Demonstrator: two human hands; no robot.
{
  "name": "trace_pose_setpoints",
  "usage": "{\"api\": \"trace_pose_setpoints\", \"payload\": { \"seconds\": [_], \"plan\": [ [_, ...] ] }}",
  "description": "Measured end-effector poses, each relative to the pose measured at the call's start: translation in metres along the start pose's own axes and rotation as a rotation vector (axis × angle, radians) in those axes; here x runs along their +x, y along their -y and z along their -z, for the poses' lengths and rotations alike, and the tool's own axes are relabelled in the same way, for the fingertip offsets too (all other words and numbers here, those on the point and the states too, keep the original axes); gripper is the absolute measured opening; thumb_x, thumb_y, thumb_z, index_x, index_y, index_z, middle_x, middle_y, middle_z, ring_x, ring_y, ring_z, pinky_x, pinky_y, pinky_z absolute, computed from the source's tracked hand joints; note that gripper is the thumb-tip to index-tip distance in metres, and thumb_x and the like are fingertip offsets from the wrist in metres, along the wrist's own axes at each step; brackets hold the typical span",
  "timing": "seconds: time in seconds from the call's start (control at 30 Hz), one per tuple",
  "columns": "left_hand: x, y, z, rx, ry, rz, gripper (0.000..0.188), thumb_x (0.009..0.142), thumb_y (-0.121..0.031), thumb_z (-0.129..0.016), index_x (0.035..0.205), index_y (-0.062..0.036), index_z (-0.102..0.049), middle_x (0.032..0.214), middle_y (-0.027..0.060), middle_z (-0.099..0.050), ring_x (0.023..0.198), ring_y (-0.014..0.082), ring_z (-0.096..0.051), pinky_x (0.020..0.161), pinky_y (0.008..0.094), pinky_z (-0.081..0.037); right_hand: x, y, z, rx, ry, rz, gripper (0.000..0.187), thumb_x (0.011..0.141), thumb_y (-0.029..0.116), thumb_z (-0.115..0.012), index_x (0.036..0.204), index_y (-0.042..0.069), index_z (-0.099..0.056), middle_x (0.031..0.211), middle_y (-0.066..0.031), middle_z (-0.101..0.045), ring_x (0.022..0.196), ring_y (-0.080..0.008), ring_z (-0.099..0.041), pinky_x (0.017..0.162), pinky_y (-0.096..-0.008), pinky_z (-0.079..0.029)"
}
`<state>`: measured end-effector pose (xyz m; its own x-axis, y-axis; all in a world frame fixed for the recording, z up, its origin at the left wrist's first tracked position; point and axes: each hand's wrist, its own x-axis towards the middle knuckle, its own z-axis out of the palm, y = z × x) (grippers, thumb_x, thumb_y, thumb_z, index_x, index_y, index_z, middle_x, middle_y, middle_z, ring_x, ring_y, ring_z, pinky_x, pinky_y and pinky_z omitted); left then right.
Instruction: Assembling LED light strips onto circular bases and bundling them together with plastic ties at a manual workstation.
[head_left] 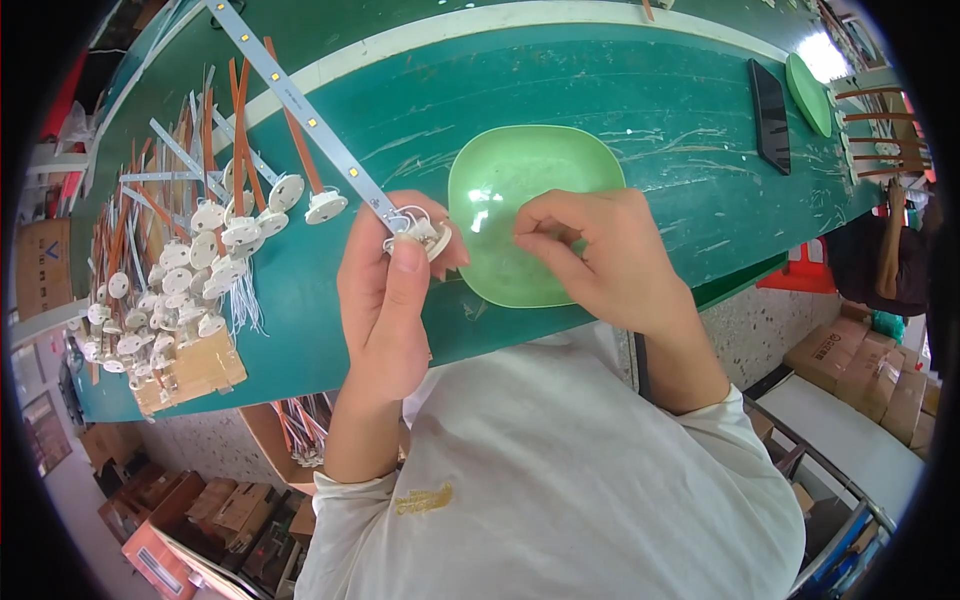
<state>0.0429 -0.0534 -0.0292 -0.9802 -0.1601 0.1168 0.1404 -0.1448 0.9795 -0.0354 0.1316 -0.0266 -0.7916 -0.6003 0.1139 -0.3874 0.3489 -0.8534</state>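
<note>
My left hand point(385, 300) is closed on an LED strip point(312, 122), gripping its near end. A white round end cap point(434, 243) sits there by my thumb, with short white wires looping at the joint. The strip slants up and away to the left, its small yellow LEDs facing me. Over a light green plastic dish point(480, 165) hovers my right hand point(615, 255), thumb and forefinger pinched together. Whatever is between those fingertips, if anything, is too small to tell. The dish lies on the green tabletop point(690, 110), partly covered by my right hand.
Many strips with white round caps point(240, 232) are heaped at the left, near a cardboard piece point(200, 372) and loose white wires point(246, 300). A black phone-like slab point(768, 118) and another green dish point(807, 95) lie far right. Cardboard boxes point(850, 365) stand below right.
</note>
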Motion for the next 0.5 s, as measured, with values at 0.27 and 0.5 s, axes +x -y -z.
{"api": "trace_pose_setpoints", "payload": {
  "seconds": [0.27, 0.5],
  "plan": [
    [0.027, -0.003, -0.048, -0.472, -0.124, -0.103, 0.044, 0.104, -0.040, -0.031, 0.116, -0.0018, -0.047, 0.094, 0.0097, -0.056, 0.086, 0.0195, -0.053, 0.078, 0.0329, -0.042, -0.012, 0.014, -0.012, 0.530, -0.187, -0.174, 0.009, 0.084, -0.006, -0.064, 0.092, -0.002, -0.065, 0.094, -0.0073, -0.065, 0.080, -0.0111, -0.062, 0.060, -0.0225, -0.049],
    [0.031, -0.004, -0.052, -0.826, 0.021, -0.070, 0.050, 0.103, -0.047, -0.030, 0.117, -0.0027, -0.048, 0.089, 0.0058, -0.047, 0.077, 0.0163, -0.038, 0.066, 0.0292, -0.036, -0.022, 0.009, -0.024, 0.310, -0.387, 0.164, 0.015, 0.078, -0.009, -0.067, 0.090, -0.001, -0.067, 0.090, -0.0097, -0.065, 0.076, -0.0146, -0.062, 0.060, -0.0231, -0.050]
  ]
}}
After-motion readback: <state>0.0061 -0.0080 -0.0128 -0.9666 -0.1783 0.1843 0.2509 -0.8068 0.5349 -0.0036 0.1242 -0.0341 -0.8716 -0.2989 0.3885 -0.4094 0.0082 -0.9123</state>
